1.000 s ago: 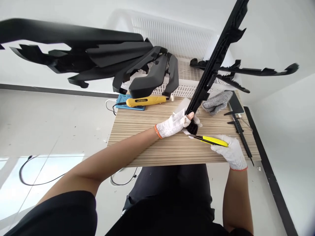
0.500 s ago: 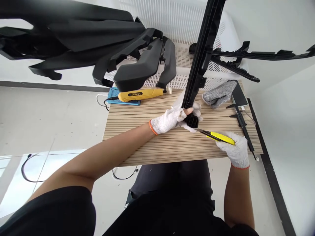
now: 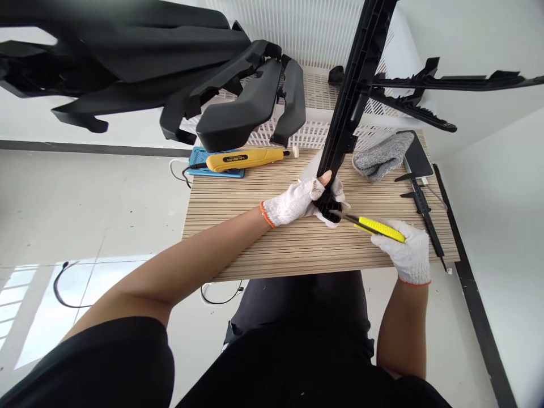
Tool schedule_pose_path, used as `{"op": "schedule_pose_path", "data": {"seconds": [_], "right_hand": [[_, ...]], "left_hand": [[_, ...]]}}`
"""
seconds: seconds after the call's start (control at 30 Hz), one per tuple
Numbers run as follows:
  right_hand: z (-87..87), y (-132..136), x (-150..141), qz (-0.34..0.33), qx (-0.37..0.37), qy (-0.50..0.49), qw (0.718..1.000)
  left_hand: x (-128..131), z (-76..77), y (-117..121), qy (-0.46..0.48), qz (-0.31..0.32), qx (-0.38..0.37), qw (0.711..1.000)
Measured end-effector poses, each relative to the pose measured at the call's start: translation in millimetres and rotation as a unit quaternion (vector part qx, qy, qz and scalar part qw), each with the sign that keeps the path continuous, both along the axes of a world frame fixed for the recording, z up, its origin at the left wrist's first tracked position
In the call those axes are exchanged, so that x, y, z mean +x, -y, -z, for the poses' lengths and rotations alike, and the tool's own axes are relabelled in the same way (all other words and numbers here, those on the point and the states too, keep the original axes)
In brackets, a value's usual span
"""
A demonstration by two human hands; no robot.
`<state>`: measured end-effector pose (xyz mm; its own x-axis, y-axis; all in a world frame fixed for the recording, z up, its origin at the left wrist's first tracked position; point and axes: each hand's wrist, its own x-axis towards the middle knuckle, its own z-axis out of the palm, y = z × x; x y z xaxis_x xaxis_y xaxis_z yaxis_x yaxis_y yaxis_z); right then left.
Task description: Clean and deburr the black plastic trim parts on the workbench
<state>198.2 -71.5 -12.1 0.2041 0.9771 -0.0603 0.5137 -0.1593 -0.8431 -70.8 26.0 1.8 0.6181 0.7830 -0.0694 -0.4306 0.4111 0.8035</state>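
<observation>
A long black plastic trim piece [image 3: 349,110] slants up and away from the table, its near end low over the tabletop. Wrapped round it just above that end is my left hand [image 3: 300,198], in a white knit glove with the thumb bare at the tip. My right hand [image 3: 406,249], gloved too, is closed on a yellow utility knife [image 3: 380,229]. The knife's blade reaches left to the near end of the trim piece and seems to touch it; the exact contact is too small to make out.
The striped table [image 3: 255,249] holds a yellow rotary tool [image 3: 244,160] on a blue case, a grey cloth [image 3: 385,156], a phone [image 3: 416,156] and calipers [image 3: 425,215]. White baskets [image 3: 314,96] stand behind. Several black plastic parts [image 3: 170,62] overhang from the upper left.
The knife blade has moved up from the trim piece's lower edge onto its end face. The end of the trim piece has tilted a little in my left hand.
</observation>
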Motion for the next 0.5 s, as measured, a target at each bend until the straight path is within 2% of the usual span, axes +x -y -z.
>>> {"op": "schedule_pose_path", "data": {"seconds": [0.07,0.2,0.3,0.4,0.5], "right_hand": [[0.9,0.6,1.2,0.025,0.018,-0.021,0.999],[2.7,0.9,4.7,-0.023,-0.009,-0.017,1.000],[4.0,-1.0,5.5,0.019,0.018,0.004,1.000],[3.8,-2.9,4.7,-0.025,0.008,0.029,0.999],[2.9,-3.1,4.1,0.003,0.011,0.017,1.000]], "left_hand": [[-0.8,-0.8,0.0,-0.002,0.004,-0.004,1.000],[-3.7,0.2,-0.1,-0.010,0.017,-0.021,1.000],[-5.6,2.8,-1.4,-0.015,0.025,-0.019,0.999],[-5.6,5.3,-3.0,-0.010,0.028,-0.023,0.999],[-4.1,7.2,-3.2,0.000,0.030,-0.016,0.999]]}}
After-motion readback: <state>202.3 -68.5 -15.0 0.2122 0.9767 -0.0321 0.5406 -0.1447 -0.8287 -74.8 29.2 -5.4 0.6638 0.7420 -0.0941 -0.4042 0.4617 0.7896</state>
